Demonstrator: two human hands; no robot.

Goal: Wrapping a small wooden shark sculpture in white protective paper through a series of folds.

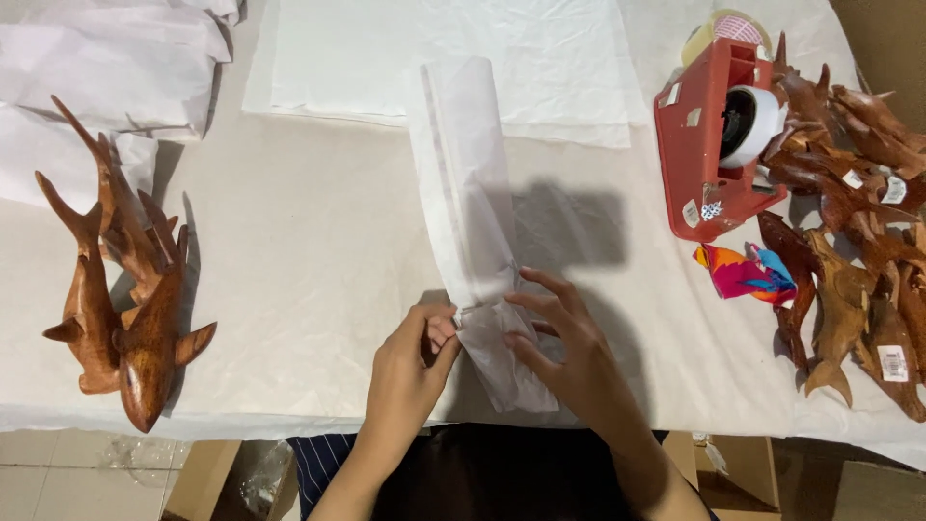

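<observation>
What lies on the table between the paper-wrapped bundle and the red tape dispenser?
In the head view, only bare white table cover and shadow lie between the paper-wrapped bundle and the red tape dispenser.

Two wooden sharks [125, 309] at left, red tape dispenser [709, 154] w/ more carved sharks [858, 251] at right — paper sheets [444, 63] behind.

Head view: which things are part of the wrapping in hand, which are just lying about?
In hand:
left hand
right hand
white paper-wrapped bundle

Lying about:
red tape dispenser
two wooden sharks at left
pile of wooden sharks at right
paper sheets
bright painted piece
</observation>
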